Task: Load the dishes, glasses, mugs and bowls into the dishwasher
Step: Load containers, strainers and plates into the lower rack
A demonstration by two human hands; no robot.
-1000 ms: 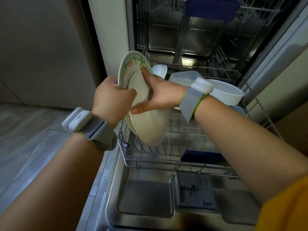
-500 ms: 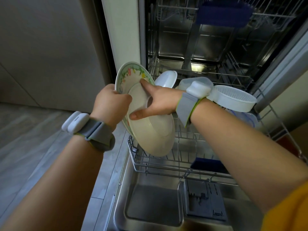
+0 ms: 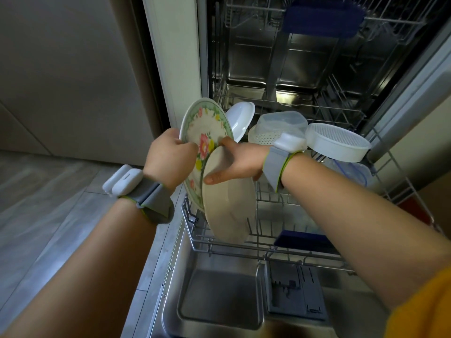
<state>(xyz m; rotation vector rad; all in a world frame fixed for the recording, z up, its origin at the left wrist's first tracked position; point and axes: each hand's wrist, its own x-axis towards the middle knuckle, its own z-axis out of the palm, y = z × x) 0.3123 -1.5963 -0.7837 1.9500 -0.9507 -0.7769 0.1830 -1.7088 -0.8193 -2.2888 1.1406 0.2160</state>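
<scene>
From the head camera, my left hand (image 3: 170, 159) grips the rim of the floral plate (image 3: 207, 132), holding it on edge above the left end of the lower rack (image 3: 244, 250). My right hand (image 3: 238, 164) pinches the plain cream plate (image 3: 229, 206), thumb on top, fingers across its face. Over the last second the cream plate has slid down off the floral one, baring the flower pattern, and its lower edge now looks to sit among the tines, though I can't confirm it touches. So one plate is nearly slotted; the floral one comes next. A white bowl (image 3: 240, 118), a clear plastic container (image 3: 280, 123) and a white strainer (image 3: 339, 142) already sit further back.
</scene>
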